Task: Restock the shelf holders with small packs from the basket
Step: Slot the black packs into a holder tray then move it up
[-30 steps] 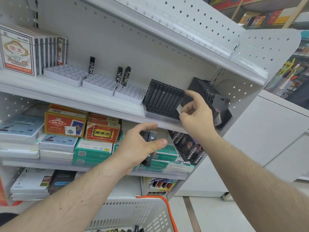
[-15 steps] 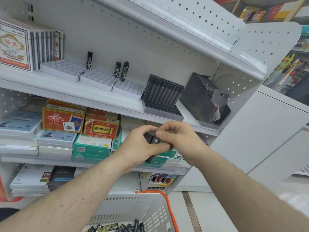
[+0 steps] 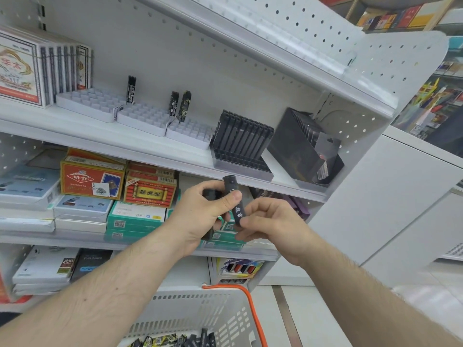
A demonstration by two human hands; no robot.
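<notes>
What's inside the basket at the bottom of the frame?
The basket holds small packs, black and yellow-patterned, along its lower edge. The frame cuts off the rest, so the count is unknowable.

open shelf (image 3: pixel 140 144) front, 3 upright packs (image 3: pixel 181 106) in white trays (image 3: pixel 142 116)

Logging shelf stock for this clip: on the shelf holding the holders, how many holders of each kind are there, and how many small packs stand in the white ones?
white grid trays: 3
black slotted holders: 2
small packs standing in the white trays: 3
Total: 8
</notes>
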